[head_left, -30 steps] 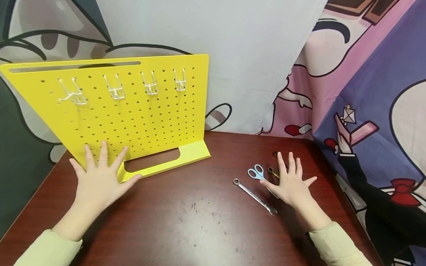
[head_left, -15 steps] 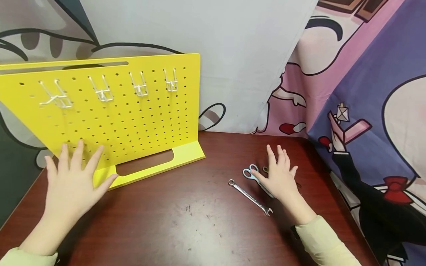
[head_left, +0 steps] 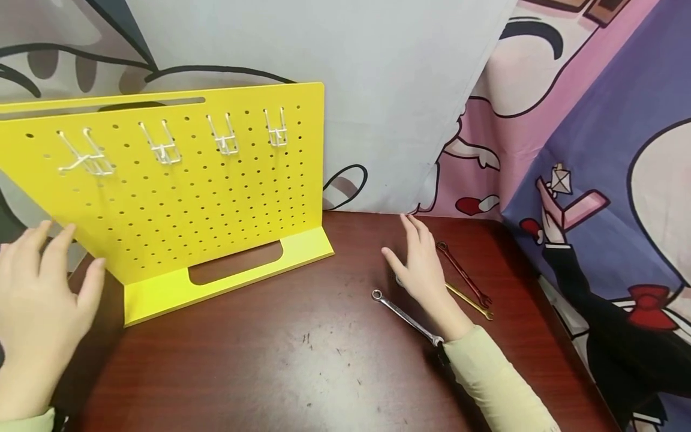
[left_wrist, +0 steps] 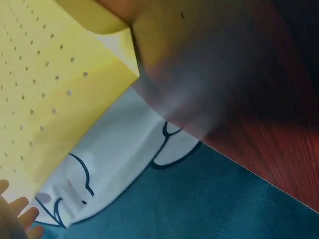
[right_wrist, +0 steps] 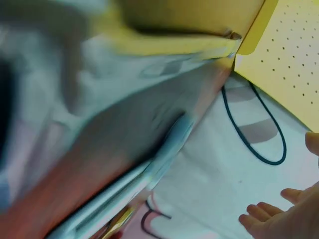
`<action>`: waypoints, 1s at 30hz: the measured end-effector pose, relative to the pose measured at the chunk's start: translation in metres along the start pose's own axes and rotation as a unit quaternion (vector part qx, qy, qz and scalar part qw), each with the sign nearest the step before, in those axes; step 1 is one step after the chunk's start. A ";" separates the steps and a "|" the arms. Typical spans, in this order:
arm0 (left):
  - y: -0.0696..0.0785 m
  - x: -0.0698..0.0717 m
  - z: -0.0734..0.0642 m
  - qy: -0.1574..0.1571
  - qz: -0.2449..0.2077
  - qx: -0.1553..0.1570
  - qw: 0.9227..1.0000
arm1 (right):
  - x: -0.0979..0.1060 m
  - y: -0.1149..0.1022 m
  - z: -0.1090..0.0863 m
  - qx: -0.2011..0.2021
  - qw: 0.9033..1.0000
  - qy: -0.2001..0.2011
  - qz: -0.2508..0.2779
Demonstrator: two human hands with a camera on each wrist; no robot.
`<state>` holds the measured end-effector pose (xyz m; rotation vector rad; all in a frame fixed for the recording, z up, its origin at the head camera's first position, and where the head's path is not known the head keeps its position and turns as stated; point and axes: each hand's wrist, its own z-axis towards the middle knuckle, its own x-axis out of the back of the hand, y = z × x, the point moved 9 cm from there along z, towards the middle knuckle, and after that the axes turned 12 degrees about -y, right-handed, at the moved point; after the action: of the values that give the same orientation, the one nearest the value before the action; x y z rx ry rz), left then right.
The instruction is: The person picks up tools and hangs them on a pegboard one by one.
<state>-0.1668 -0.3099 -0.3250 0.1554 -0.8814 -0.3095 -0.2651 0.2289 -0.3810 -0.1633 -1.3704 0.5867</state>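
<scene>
My right hand (head_left: 423, 267) hovers over the tools on the right of the table, fingers straight and thumb spread, holding nothing. Beneath it, scissors are almost wholly covered; only a sliver of the light blue handle (head_left: 398, 280) shows. A silver combination wrench (head_left: 403, 315) lies just left of that wrist. To the right of the hand lie a yellow wrench (head_left: 471, 301) and a red wrench (head_left: 463, 274). My left hand (head_left: 40, 300) is at the far left beside the yellow pegboard (head_left: 232, 198), its fingers loosely extended and nothing in them.
White wire hooks, such as the rightmost hook (head_left: 278, 135), line the pegboard's upper part. Its flat base (head_left: 162, 294) has a long cut-out. Behind the dark red wooden table (head_left: 259, 366) hangs a printed cloth (head_left: 388, 120), continuing along the right side.
My left hand has moved left, away from the pegboard's front. The right hand has shifted left over the scissors, covering them and uncovering the red and yellow wrenches. The head view has turned slightly right.
</scene>
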 end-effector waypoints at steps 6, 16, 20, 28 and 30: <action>-0.035 0.000 0.000 -0.015 -0.071 0.111 0.991 | -0.012 -0.027 0.025 0.038 0.999 0.004 0.033; -0.061 -0.013 0.002 -0.023 -0.132 0.227 0.965 | -0.039 -0.064 0.071 0.043 0.994 -0.014 0.102; -0.072 -0.023 -0.001 -0.011 -0.142 0.273 0.952 | -0.049 -0.074 0.087 0.033 0.988 -0.018 0.148; -0.087 -0.036 -0.007 0.024 -0.209 0.298 0.931 | -0.068 -0.086 0.117 0.003 0.977 -0.025 0.213; -0.092 -0.040 -0.009 0.025 -0.235 0.309 0.921 | -0.073 -0.086 0.123 -0.013 0.973 -0.029 0.227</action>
<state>-0.2024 -0.3831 -0.3839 0.9688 -0.8612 -0.4633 -0.3622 0.0938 -0.3806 -0.4917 -1.4035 0.9600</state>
